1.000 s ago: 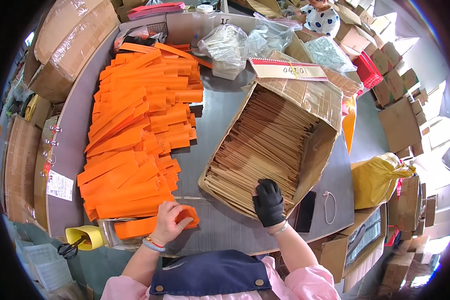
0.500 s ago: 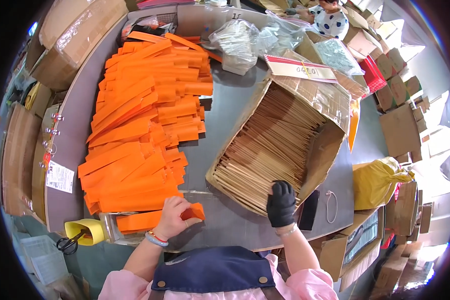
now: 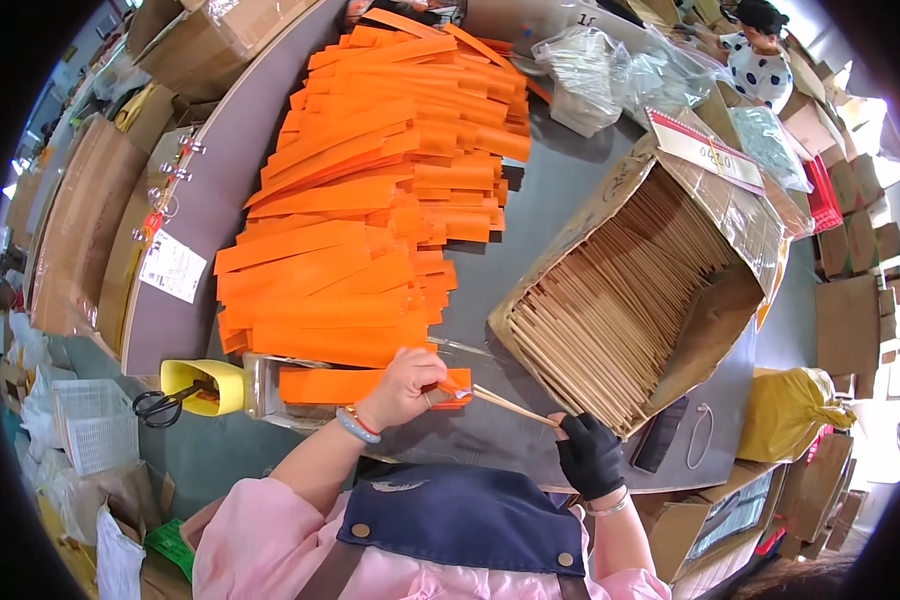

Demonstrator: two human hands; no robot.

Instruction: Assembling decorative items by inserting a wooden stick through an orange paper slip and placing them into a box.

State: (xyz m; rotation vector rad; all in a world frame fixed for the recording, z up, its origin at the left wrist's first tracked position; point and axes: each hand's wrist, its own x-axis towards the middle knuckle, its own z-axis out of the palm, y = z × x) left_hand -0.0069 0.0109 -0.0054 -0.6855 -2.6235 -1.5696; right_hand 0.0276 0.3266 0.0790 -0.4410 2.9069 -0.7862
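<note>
My left hand [image 3: 410, 385], bare with a bracelet at the wrist, pinches the end of an orange paper sleeve [image 3: 458, 378] near the table's front edge. My right hand [image 3: 588, 455], in a black fingerless glove, grips slim wooden chopsticks [image 3: 518, 406] by one end. Their other end meets the mouth of the sleeve; whether the tips are inside, I cannot tell. A tilted cardboard box [image 3: 560, 260] lies beyond my right hand, filled with many more such wooden sticks. Left of it spreads a big heap of flat orange sleeves [image 3: 370, 225].
A yellow container [image 3: 232, 388] with black scissors [image 3: 158, 408] stands at the table's left front. Beside my right hand lie a dark flat object [image 3: 660, 436] and a loop of cord [image 3: 702, 436]. Clear plastic bags [image 3: 582, 85] sit at the back, and another person [image 3: 760, 65] is far right.
My right hand has left the box and come nearer with chopsticks in it. Their far end now meets the sleeve in my left hand. The whole view has shifted.
</note>
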